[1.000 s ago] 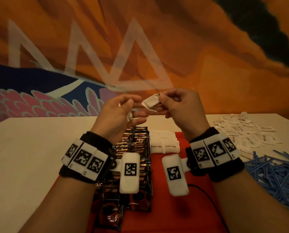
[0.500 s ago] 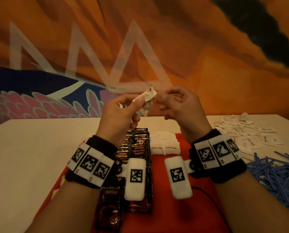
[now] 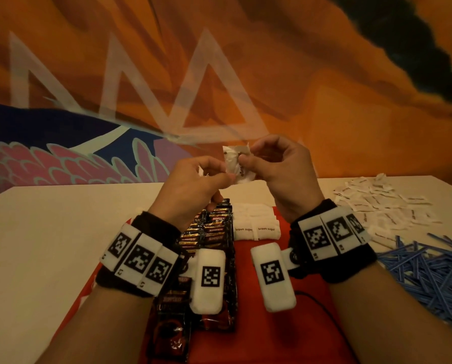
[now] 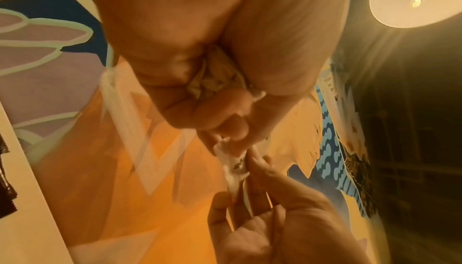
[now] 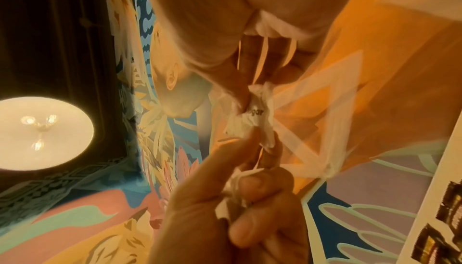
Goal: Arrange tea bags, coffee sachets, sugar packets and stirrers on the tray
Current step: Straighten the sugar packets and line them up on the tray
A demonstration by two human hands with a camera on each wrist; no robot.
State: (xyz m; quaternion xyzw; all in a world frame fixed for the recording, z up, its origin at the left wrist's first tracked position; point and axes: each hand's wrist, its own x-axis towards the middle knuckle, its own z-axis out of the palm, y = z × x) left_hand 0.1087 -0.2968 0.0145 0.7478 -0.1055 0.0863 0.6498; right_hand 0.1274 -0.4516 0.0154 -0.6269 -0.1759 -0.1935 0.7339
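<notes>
Both hands are raised above the red tray (image 3: 280, 337). Between them hangs a crumpled white sugar packet (image 3: 235, 164) (image 5: 252, 116) (image 4: 235, 167). My right hand (image 3: 243, 159) (image 5: 250, 90) pinches its upper part. My left hand (image 3: 228, 177) (image 5: 252, 145) pinches its lower edge with thumb and forefinger. Its other fingers curl round more white packets (image 4: 215, 78) (image 5: 232, 201) in the palm. On the tray lie rows of dark coffee sachets (image 3: 214, 232) and a stack of white brown-sugar packets (image 3: 256, 224).
Loose white sugar packets (image 3: 385, 206) are scattered on the pale table (image 3: 48, 232) at the right. A heap of blue stirrers (image 3: 429, 271) lies in front of them, near my right forearm. A painted wall stands behind the table.
The packet went from my right hand's pinch to my left hand a half second ago. Now both hands hold it, and it stands more upright.
</notes>
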